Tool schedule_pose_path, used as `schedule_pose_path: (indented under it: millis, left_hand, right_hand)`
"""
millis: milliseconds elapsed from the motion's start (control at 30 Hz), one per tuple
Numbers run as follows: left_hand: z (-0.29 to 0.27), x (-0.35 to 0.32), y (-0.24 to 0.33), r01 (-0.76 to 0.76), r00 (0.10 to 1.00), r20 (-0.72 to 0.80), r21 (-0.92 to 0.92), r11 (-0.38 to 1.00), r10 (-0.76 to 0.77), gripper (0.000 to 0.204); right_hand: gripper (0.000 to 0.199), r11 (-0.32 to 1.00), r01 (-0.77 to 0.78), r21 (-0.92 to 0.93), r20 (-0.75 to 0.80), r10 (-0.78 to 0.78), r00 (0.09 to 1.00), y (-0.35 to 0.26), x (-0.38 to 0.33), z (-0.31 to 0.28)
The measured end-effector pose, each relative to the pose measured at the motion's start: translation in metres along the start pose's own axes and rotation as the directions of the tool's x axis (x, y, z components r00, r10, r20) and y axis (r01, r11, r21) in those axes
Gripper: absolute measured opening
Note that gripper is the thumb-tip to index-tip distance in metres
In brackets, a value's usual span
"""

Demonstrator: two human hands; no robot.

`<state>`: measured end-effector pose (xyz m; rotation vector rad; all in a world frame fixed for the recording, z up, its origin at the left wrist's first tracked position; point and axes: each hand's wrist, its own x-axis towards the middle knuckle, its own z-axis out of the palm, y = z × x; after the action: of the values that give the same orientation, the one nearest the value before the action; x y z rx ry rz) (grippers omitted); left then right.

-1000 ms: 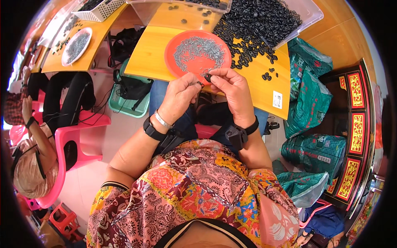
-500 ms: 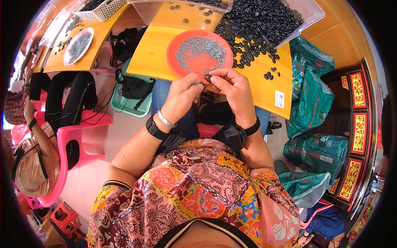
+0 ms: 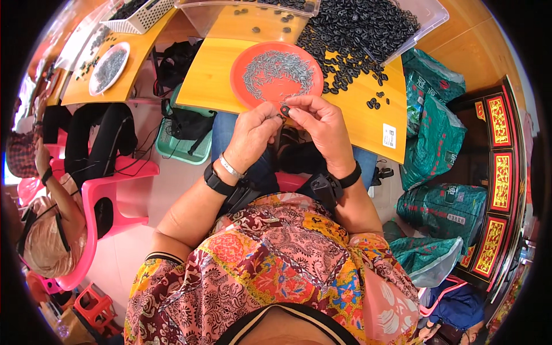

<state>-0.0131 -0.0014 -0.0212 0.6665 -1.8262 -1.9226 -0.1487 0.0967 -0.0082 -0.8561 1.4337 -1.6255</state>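
My right hand (image 3: 319,125) pinches a small black ring-shaped part (image 3: 284,109) just over the near edge of the yellow table (image 3: 210,80). My left hand (image 3: 253,133) meets it from the left, fingertips closed on something thin and small against the black part; what it is I cannot make out. Right behind the hands sits an orange round plate (image 3: 241,80) holding a heap of small grey metal pieces (image 3: 279,69). A large pile of black parts (image 3: 356,40) spreads over the table behind and to the right of the plate.
A clear plastic bin (image 3: 428,17) lies at the back right. Green sacks (image 3: 437,126) stand on the right by a red and gold cabinet (image 3: 497,172). A pink chair (image 3: 103,195), a green basket (image 3: 181,144) and another person (image 3: 40,230) are on the left, near a second table (image 3: 138,57).
Both hands have stayed together at the table's near edge, only working the small black part between the fingertips. The view has shifted slightly.
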Motion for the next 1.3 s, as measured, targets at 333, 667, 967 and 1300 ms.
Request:
schedule_pose_path:
  millis: [333,667,967,1300]
  left_hand:
    - [-0.001,0.001,-0.003,-0.024,1.000,0.013,-0.013,1.000,0.024,0.012]
    - [-0.008,0.003,-0.002,0.075,0.983,0.177,-0.174,0.982,-0.044,0.012]
    - [-0.013,0.006,-0.005,0.266,0.908,0.413,-0.439,0.859,-0.070,0.012]
    - [-0.014,0.006,-0.006,0.252,0.911,0.412,-0.486,0.837,-0.036,0.012]
  right_hand:
    - [0.022,1.000,0.014,-0.011,0.137,-0.013,0.991,0.002,0.001,-0.005]
    - [0.029,1.000,-0.021,0.013,0.288,0.017,0.958,-0.007,-0.002,-0.013]
    - [0.022,0.993,0.114,0.038,0.388,-0.120,0.914,-0.008,0.001,-0.023]
    - [0.014,0.999,0.034,0.001,0.162,-0.034,0.986,-0.004,0.003,-0.024]
